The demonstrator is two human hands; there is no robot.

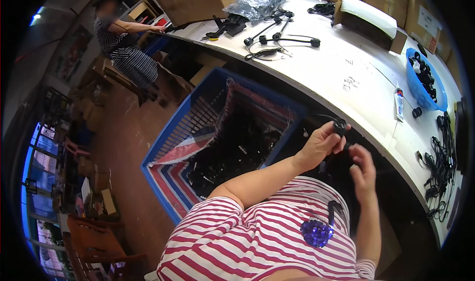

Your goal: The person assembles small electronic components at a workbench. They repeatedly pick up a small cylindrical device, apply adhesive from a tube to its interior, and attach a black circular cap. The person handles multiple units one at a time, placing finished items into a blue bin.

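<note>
My left hand (320,146) is raised at the near edge of the white table, its fingers pinched round a small black ring-shaped plastic part (340,126). A thin dark cord seems to run off beside it. Just below and to the right, my right hand (363,169) has bent fingers with the thumb apart from them, and I see nothing held there. Something dark lies between the two hands, too small to make out. Beside my left arm stands a blue plastic basket (170,202) lined with striped woven cloth, holding a heap of black parts (232,152).
On the white table (329,68) lie black cords with round ends (289,39), a glue tube (400,103), a blue bowl of black parts (438,100) and tangled black cables (438,172). Cardboard boxes (193,4) line its back. Another person (126,48) stands at the far left.
</note>
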